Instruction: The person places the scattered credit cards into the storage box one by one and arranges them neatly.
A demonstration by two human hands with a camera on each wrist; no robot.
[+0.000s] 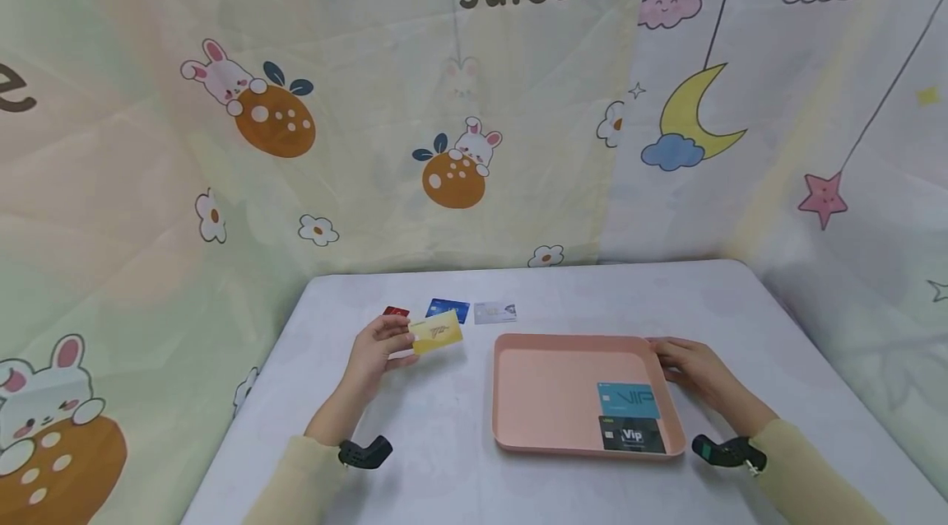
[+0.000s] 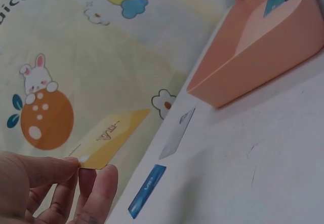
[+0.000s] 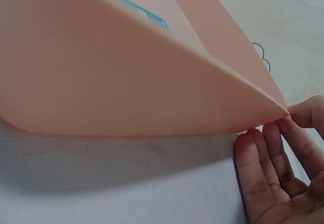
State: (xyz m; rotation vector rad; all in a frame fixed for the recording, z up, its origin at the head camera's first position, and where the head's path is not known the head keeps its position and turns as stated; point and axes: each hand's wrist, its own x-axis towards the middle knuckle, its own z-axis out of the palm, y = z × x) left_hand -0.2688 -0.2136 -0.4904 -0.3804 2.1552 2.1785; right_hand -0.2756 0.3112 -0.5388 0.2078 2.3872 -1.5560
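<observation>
My left hand (image 1: 378, 350) pinches a yellow card (image 1: 436, 332) by its left end, between thumb and fingers; the card is held above the table, left of the tray. In the left wrist view, dark lettering shows on the yellow card (image 2: 112, 135). At the right, my right hand (image 1: 689, 369) holds the far right corner of a pink tray (image 1: 548, 393). The right wrist view shows the thumb at the tray's rim and fingertips against its outer wall (image 3: 152, 92). Inside the tray lie a teal VIP card (image 1: 628, 401) and a black Vip card (image 1: 632, 434).
Behind the left hand, a blue card (image 1: 448, 309) and a silver-grey card (image 1: 494, 313) lie on the white table (image 1: 437, 459). A red card (image 1: 396, 312) is partly hidden by that hand. A printed cloth (image 1: 370, 163) hangs behind the table.
</observation>
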